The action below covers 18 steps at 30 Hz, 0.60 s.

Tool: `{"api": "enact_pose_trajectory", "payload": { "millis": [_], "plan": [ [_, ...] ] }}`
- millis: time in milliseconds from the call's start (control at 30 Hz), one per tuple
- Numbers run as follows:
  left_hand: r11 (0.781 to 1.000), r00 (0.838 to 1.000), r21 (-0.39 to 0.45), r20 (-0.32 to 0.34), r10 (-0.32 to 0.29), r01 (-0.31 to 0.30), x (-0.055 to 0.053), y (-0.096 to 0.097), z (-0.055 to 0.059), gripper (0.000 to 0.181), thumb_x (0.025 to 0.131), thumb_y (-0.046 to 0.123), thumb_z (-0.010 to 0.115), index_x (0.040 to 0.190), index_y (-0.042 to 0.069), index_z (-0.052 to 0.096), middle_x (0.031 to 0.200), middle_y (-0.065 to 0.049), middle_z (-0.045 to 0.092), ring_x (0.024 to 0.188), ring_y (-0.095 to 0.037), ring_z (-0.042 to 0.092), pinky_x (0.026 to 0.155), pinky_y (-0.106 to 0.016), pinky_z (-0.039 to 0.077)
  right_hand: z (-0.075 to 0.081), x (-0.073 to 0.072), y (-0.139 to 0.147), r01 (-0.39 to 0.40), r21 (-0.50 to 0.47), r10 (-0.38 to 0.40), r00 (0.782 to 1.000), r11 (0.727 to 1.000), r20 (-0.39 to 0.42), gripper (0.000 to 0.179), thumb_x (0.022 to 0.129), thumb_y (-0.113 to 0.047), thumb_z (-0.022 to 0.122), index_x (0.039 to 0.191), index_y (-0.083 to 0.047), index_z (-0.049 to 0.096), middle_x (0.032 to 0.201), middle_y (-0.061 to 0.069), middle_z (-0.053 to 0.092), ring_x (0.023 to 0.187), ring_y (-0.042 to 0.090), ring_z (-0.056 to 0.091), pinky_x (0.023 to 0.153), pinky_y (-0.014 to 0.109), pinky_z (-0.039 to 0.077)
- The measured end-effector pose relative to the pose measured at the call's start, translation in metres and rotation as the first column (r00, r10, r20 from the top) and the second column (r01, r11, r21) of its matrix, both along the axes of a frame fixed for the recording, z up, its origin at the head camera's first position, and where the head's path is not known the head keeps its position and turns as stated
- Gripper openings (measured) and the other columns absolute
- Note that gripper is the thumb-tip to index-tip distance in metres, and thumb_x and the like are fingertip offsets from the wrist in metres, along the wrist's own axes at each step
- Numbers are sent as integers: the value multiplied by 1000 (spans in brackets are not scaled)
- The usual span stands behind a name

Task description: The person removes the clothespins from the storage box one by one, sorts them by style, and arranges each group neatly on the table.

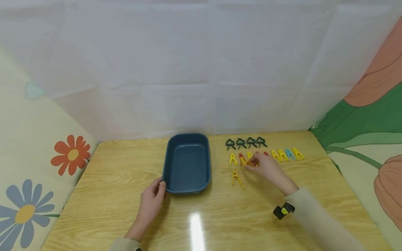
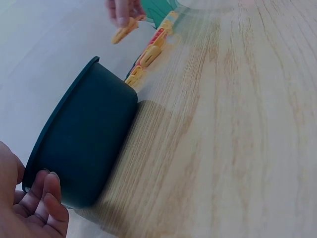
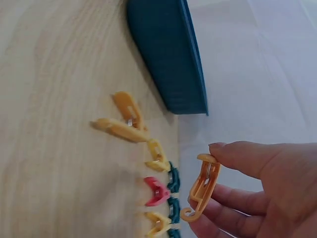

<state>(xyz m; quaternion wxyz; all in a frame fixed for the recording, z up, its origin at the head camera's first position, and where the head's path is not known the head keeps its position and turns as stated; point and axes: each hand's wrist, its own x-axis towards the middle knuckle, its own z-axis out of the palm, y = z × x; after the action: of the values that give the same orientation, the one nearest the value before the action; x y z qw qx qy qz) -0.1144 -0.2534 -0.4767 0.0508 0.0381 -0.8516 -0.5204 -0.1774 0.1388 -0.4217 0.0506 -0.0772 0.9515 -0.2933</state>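
Note:
My left hand (image 1: 150, 202) grips the near left corner of a dark blue plastic basin (image 1: 187, 192), thumb at the rim and fingers against the outer wall. Inside, the basin holds nothing. To its right, my right hand (image 1: 268, 169) pinches an orange clothespin (image 3: 203, 188) between thumb and fingers, raised over a row of clothespins. A larger orange clothespin (image 1: 235, 177) lies by itself in front of that row, its legs spread. In the row are small yellow clothespins (image 1: 233, 159), red ones and a blue clothespin (image 1: 289, 154); my right hand hides some of them.
Behind the clothespins, several dark green clips (image 1: 240, 143) form a second row near the back of the wooden table (image 1: 125, 167). A white sheet (image 1: 150, 69) hangs along the table's back edge. Flower-patterned cloth (image 1: 28, 146) borders both sides.

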Motion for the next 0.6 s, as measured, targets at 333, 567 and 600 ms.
{"api": "enact_pose_trajectory", "payload": {
  "millis": [333,567,600],
  "plan": [
    [1000,1000,9,-11,-4,4,0,-1,-1,36,110,15,51,137,-8,60,85,-14,68,73,-13,62,63,-24,50,-40,10,7,96,-20,-96,995,995,23,28,93,-26,79,103,-1,70,89,6,66,79,19,59,72,39,51],
    [1000,1000,8,-18,-5,6,1,-1,-1,37,111,15,51,137,-8,60,84,-14,68,72,-13,62,62,-25,50,-44,15,0,115,20,-114,993,993,-9,26,92,-26,80,98,-3,70,79,3,59,70,18,52,63,33,43],
    [1000,1000,9,-19,-6,6,1,-1,-1,37,111,16,51,137,-8,60,84,-14,68,72,-13,62,62,-25,50,-44,16,-1,115,33,-114,993,993,-15,27,92,-26,80,98,-2,70,78,3,59,69,17,52,62,32,43]
  ]
}}
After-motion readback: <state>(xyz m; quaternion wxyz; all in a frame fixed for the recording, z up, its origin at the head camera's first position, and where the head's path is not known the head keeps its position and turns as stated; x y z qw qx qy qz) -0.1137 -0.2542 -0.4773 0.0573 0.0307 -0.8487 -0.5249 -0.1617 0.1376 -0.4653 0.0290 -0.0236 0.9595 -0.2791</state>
